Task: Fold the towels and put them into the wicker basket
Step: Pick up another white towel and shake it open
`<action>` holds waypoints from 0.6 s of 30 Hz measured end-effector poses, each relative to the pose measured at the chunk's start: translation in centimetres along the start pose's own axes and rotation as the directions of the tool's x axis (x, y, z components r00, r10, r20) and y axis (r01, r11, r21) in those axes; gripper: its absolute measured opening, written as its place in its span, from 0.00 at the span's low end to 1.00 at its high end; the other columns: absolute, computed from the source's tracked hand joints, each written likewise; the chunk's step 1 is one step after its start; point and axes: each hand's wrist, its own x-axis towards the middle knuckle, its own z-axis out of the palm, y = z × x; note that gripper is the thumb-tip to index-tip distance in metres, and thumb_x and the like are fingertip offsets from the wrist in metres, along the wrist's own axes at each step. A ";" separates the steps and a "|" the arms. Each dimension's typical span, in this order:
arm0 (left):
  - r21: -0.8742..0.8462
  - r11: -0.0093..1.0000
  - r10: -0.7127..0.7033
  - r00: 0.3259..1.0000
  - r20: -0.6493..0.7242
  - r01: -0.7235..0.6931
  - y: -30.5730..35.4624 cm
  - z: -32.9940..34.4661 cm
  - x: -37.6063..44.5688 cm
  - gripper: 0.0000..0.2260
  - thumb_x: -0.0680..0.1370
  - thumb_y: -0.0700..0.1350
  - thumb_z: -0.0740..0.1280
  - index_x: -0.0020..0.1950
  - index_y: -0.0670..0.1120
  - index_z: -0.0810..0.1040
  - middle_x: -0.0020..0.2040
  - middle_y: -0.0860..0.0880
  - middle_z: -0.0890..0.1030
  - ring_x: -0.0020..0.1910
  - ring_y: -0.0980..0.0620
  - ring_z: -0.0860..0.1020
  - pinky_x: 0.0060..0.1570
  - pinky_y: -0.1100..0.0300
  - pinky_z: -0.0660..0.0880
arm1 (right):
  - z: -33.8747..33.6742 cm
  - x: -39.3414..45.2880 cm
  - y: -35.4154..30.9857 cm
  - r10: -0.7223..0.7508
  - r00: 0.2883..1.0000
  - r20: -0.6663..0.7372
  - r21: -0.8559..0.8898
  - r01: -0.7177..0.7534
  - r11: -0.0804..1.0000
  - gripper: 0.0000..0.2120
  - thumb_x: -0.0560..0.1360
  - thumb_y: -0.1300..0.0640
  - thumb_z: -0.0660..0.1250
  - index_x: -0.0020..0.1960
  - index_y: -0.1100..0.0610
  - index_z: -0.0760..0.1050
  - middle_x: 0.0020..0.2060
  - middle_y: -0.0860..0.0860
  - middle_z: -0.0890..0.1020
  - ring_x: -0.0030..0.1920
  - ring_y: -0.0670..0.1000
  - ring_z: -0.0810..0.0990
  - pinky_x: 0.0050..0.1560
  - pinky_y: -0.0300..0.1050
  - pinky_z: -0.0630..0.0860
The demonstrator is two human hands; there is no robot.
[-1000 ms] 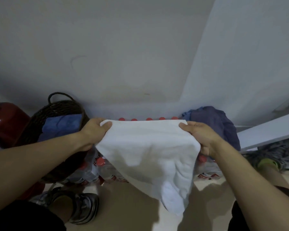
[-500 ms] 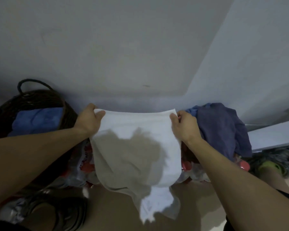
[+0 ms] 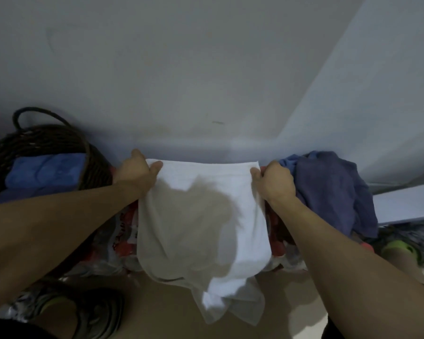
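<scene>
A white towel [image 3: 206, 216] lies spread over a pack of red-capped bottles, its lower end hanging down toward the floor. My left hand [image 3: 136, 171] pinches its top left corner and my right hand [image 3: 274, 183] grips its top right corner. The dark wicker basket [image 3: 47, 138] stands at the left with a folded blue towel [image 3: 44, 171] inside. A crumpled purple-blue towel [image 3: 333, 189] is heaped just right of my right hand.
Shrink-wrapped bottles [image 3: 120, 236] sit under the white towel against the grey wall [image 3: 181, 81]. A white shelf board [image 3: 406, 204] juts in at the right. Sandalled feet show at the lower left [image 3: 59, 309] and right [image 3: 399, 248] on the beige floor.
Both hands carried the white towel away from me and laid it down over the bottle pack, coming slightly closer together. The view shifted so the basket sits further left.
</scene>
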 end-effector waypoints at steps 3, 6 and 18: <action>-0.038 0.999 -0.031 0.996 0.089 0.035 0.8 -1.2 -0.9 0.30 0.78 0.49 0.65 0.70 0.32 0.57 0.63 0.34 0.71 0.60 0.36 0.73 0.55 0.49 0.74 | -1.0 -0.8 -0.2 -0.009 0.999 0.034 0.049 0.008 0.999 0.23 0.80 0.45 0.62 0.60 0.65 0.67 0.53 0.62 0.81 0.52 0.64 0.80 0.42 0.47 0.71; 0.109 0.992 0.050 0.983 0.176 -0.070 1.2 -4.2 -2.2 0.23 0.77 0.47 0.66 0.65 0.34 0.64 0.62 0.35 0.73 0.58 0.39 0.74 0.52 0.54 0.72 | -2.8 -2.6 -0.4 -0.085 0.996 -0.018 0.041 0.086 0.995 0.19 0.78 0.50 0.63 0.60 0.63 0.66 0.53 0.60 0.80 0.50 0.63 0.80 0.39 0.46 0.69; 0.219 0.971 0.064 0.987 0.144 -0.095 0.6 -4.0 -16.2 0.18 0.79 0.53 0.58 0.43 0.40 0.78 0.44 0.42 0.81 0.45 0.42 0.80 0.44 0.57 0.76 | -5.8 -13.2 2.6 -0.136 0.901 0.412 0.075 0.116 0.990 0.15 0.75 0.50 0.68 0.35 0.59 0.75 0.31 0.53 0.81 0.33 0.55 0.81 0.39 0.47 0.81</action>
